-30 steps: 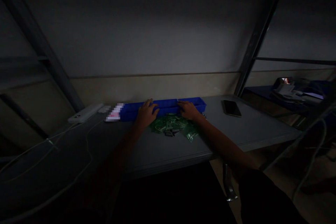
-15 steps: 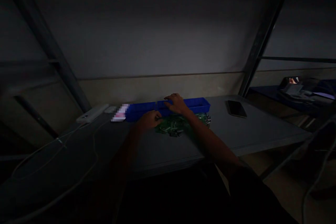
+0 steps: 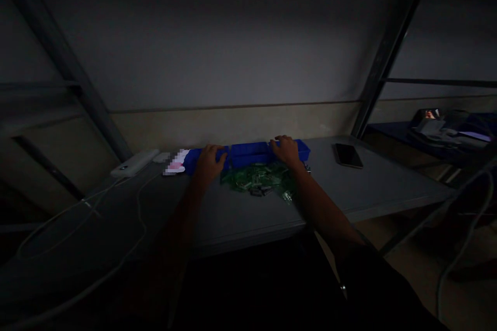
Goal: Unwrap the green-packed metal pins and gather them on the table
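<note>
Tbh the left hand [image 3: 209,163] had its grip spread just left of the middle blue bin [image 3: 250,158], couldn't tell the right hand's [image 3: 286,150] on its other side, and with green packets [image 3: 257,178] heaped along its near side, a light touch seemed smartest.

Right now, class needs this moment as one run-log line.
left hand: at left blue bin; right hand: at right blue bin; contact: unclear; green pile: on table, in front of bins; phone: on table, right

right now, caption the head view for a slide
Left hand and right hand at a row of blue bins, beyond a green pile.
</note>
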`<state>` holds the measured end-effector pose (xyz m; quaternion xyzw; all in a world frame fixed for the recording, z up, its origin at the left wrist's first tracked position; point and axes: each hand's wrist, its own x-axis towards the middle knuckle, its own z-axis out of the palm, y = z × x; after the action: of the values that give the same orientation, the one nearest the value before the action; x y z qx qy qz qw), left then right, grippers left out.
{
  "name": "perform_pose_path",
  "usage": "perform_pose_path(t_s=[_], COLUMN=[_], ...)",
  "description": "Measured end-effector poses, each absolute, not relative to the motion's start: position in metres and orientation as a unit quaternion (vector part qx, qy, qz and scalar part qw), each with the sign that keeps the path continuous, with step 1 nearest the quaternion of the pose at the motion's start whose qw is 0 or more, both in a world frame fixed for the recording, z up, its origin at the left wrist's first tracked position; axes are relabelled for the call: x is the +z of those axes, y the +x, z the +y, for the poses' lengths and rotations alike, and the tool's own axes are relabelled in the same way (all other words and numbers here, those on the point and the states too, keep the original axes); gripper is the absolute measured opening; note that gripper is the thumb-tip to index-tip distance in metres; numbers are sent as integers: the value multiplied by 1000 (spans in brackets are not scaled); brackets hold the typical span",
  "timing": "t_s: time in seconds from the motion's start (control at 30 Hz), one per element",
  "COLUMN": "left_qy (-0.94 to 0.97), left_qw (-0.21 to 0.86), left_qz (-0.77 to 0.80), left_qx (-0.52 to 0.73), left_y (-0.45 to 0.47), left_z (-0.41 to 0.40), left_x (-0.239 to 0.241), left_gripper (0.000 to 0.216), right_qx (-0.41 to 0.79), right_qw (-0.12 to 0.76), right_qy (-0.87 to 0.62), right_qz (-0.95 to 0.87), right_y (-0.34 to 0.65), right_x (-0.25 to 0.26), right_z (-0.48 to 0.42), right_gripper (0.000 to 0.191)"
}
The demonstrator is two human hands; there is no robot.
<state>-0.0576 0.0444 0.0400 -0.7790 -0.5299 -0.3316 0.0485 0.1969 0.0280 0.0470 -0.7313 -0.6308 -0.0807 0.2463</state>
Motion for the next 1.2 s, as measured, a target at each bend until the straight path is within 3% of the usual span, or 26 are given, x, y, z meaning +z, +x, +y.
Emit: perform_pose_path(t_s=[0.2, 0.4, 0.83, 1.2], left_qy=[-750, -774, -801, -804], left_qw=[71, 59, 44, 54], left_qz=[-601, -597, -563, -560], left_qx=[-267, -202, -197, -192], left_y=[-36, -27, -31, -30], left_z=[46, 50, 51, 53], left_x=[33, 20, 21, 19], left_gripper=[46, 45, 57, 50], right_qx=[-40, -26, -13, -2], right_qw=[187, 167, 168, 170], right_qy=[-731, -722, -711, -708], right_qz=[-655, -671, -683, -686], right_y=[200, 195, 200, 203], right_x=[38, 39, 37, 37], right_z=[38, 38, 41, 40], right_gripper=[62, 69, 55, 55])
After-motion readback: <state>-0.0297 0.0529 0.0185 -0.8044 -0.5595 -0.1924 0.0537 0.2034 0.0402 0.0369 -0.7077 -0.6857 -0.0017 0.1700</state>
